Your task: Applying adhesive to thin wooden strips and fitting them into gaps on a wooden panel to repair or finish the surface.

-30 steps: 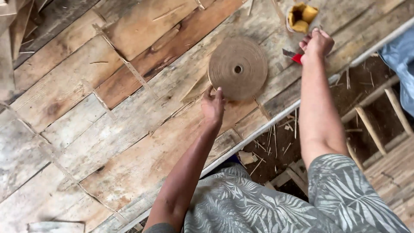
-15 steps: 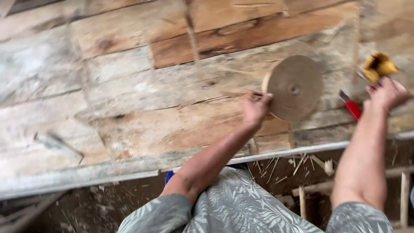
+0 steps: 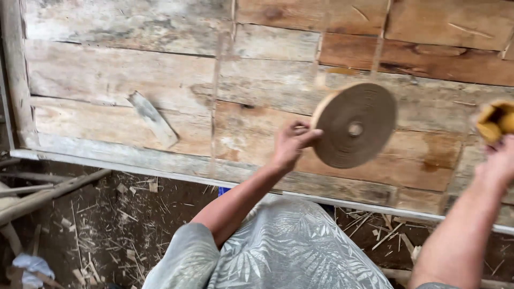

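Two hands, one round coil, one yellow thing, one wood scrap

Two bare hands are showing: the left hand (image 3: 292,143) is pinching the edge of one flat round tan coil (image 3: 354,124) that has one small hole in its middle, and the right hand (image 3: 498,163) is sitting at the far right edge, just under one blurry yellow thing (image 3: 495,120). One loose wood scrap (image 3: 152,119) is lying well off to the left of the left hand. One plank table (image 3: 134,59) with many worn boards is lying under both hands. Lots of thin sticks (image 3: 128,214), too many to count, are lying on the ground below the left hand.
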